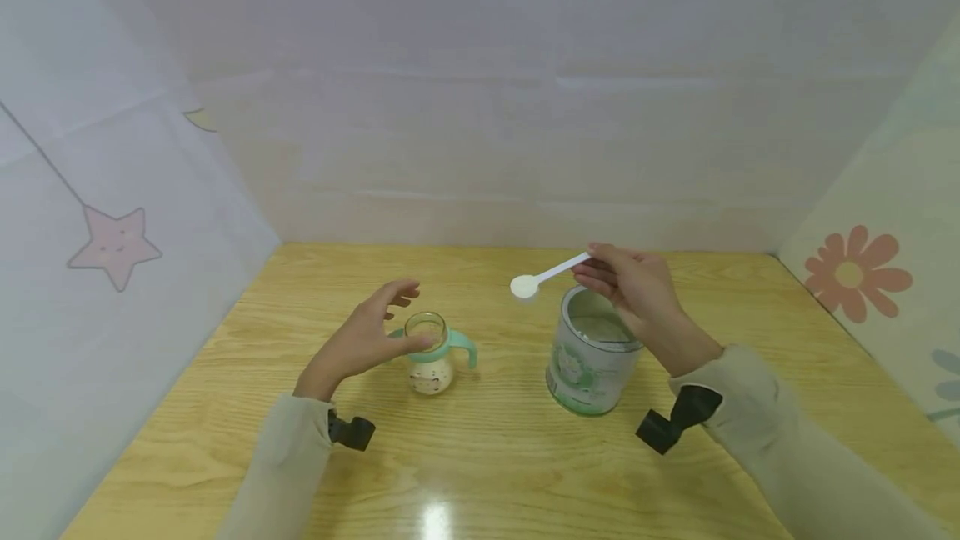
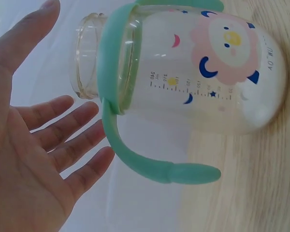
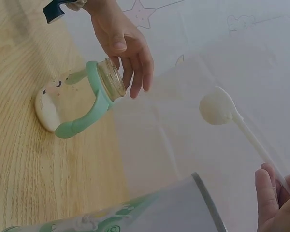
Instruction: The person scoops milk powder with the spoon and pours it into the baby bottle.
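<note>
A clear baby bottle point(image 1: 431, 375) with green handles point(image 2: 117, 63) stands upright and uncapped on the table, white powder in its bottom. Around its neck my left hand point(image 1: 369, 333) spreads its fingers, thumb in front and fingers behind, with gaps showing in the left wrist view. My right hand point(image 1: 637, 286) pinches the end of a white measuring scoop's handle. The scoop point(image 1: 524, 287) is level, filled with pale powder, and hangs in the air between bottle and can. Below the right hand stands an open milk powder can point(image 1: 588, 373), powder visible inside.
The wooden table point(image 1: 480, 457) runs back to a pale cloth backdrop point(image 1: 487, 140). Cloth also borders it on both sides, printed with a pink star point(image 1: 115, 244) at left and a red flower point(image 1: 855, 273) at right. Each wrist carries a black camera point(image 1: 352, 432).
</note>
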Motion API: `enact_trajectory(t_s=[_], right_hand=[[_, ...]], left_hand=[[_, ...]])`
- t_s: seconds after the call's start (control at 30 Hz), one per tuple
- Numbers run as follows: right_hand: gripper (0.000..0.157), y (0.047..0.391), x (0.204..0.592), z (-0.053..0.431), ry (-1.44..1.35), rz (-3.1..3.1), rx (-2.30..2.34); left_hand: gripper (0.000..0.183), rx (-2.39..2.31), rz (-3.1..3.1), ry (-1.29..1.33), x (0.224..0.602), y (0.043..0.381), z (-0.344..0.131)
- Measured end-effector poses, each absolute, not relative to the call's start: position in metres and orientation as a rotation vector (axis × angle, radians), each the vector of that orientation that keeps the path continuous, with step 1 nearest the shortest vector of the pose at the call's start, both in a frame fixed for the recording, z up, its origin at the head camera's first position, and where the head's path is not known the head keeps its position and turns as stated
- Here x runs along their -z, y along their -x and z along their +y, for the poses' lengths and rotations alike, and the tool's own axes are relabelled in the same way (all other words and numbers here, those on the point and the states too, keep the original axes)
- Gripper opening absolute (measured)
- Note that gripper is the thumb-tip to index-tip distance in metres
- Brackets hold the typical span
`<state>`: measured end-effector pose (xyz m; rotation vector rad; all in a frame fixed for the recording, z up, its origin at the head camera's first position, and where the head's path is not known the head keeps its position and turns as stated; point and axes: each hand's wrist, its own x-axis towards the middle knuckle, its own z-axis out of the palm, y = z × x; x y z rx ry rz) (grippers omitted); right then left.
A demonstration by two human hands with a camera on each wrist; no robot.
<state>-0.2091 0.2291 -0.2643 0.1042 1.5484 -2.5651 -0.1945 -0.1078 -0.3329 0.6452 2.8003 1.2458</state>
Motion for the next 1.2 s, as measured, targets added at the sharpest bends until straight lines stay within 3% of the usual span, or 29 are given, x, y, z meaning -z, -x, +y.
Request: enact_trajectory(t_s=[0.77, 1.2], right_hand=[[0.025, 0.216, 0.263, 0.190, -0.128, 1.562, 2.541], [0.014, 0.222, 0.269, 0.177, -0.125, 1.586, 2.515]], left_hand=[[0.080, -1.266, 2.766, -0.652, 0.346, 0.193, -0.122], [0.077, -1.252, 2.702, -0.658, 0.349, 0.193, -0.119]])
